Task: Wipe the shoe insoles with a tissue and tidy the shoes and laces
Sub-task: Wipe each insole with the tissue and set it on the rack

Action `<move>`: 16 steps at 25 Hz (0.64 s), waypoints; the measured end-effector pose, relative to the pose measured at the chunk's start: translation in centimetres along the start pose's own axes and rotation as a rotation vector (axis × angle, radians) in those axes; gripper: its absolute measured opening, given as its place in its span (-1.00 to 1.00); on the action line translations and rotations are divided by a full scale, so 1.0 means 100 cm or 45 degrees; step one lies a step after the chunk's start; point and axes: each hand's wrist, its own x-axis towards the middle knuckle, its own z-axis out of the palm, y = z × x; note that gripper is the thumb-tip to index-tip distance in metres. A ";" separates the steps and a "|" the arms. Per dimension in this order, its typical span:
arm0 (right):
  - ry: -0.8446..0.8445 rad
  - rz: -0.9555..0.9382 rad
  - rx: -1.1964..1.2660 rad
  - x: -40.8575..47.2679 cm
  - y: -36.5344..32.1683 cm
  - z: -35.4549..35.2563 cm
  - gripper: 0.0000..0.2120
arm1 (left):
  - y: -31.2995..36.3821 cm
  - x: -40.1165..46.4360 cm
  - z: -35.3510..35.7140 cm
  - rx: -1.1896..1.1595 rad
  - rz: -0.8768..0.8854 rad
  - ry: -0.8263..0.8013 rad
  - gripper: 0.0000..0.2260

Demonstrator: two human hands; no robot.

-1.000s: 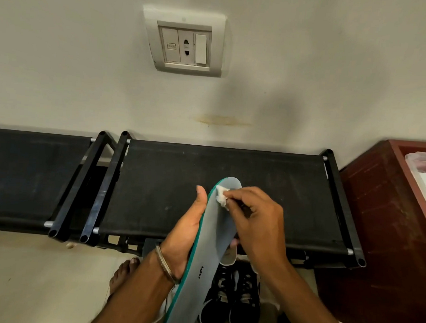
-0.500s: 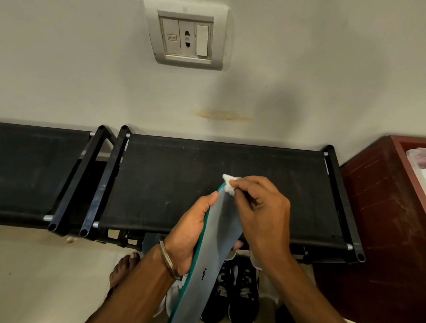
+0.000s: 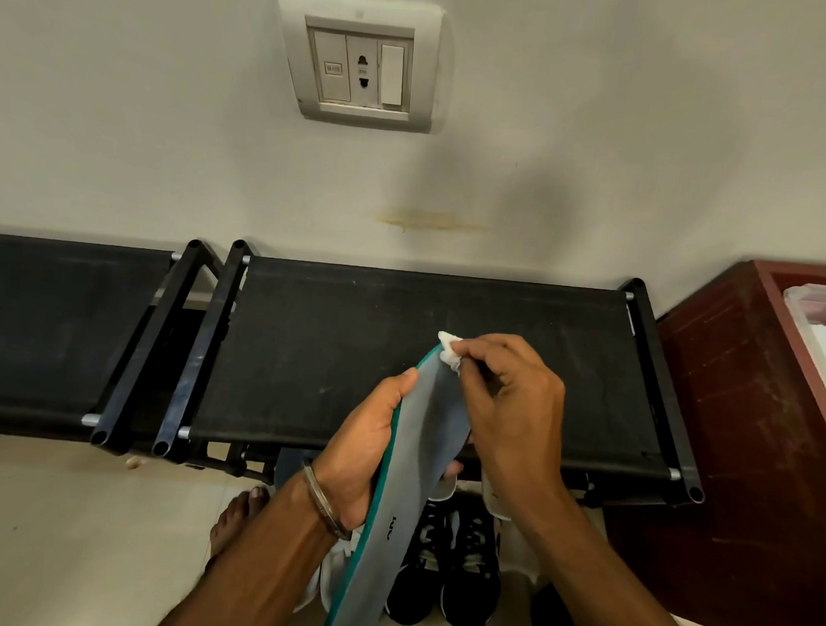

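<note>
Insole [image 3: 411, 467] gripped as before, tissue [image 3: 449, 351] shifted up to its tip

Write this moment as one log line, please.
step: wiping insole | left hand: holds insole | right hand: pinches tissue at insole tip | black shoes: on floor

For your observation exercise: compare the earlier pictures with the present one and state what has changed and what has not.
The right hand, pinching the small white crumpled tissue, wiped up to the toe tip of the long grey teal-edged insole. The left hand kept its grip on the insole; the black lace-up shoes stayed put.
</note>
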 end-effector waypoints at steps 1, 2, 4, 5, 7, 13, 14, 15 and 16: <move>-0.004 -0.005 -0.015 -0.001 -0.001 0.001 -0.82 | 0.000 0.000 0.000 -0.008 0.000 0.001 -0.53; -0.044 -0.044 -0.017 -0.002 -0.003 0.002 -0.82 | 0.000 0.000 0.000 -0.028 0.008 -0.003 -0.53; -0.104 -0.100 -0.010 -0.003 -0.006 0.002 -0.82 | 0.001 -0.001 -0.001 -0.033 0.010 0.006 -0.53; -0.080 -0.075 -0.012 -0.002 -0.004 0.000 -0.83 | 0.001 -0.002 -0.001 -0.011 0.006 0.002 -0.53; -0.008 -0.002 -0.016 0.001 -0.001 -0.003 -0.84 | 0.001 -0.002 0.000 0.031 0.011 0.006 -0.54; -0.049 -0.059 -0.043 -0.001 -0.004 -0.001 -0.84 | 0.000 -0.002 0.002 -0.037 0.019 0.018 -0.53; -0.034 -0.040 -0.053 -0.001 -0.005 -0.001 -0.85 | -0.001 -0.001 0.001 -0.036 0.028 0.034 -0.53; -0.051 -0.052 -0.055 -0.003 -0.007 0.000 -0.85 | 0.000 -0.001 0.001 -0.065 0.032 0.039 -0.53; -0.089 -0.089 -0.051 -0.005 -0.009 0.002 -0.85 | 0.000 -0.001 0.001 -0.102 0.035 0.044 -0.52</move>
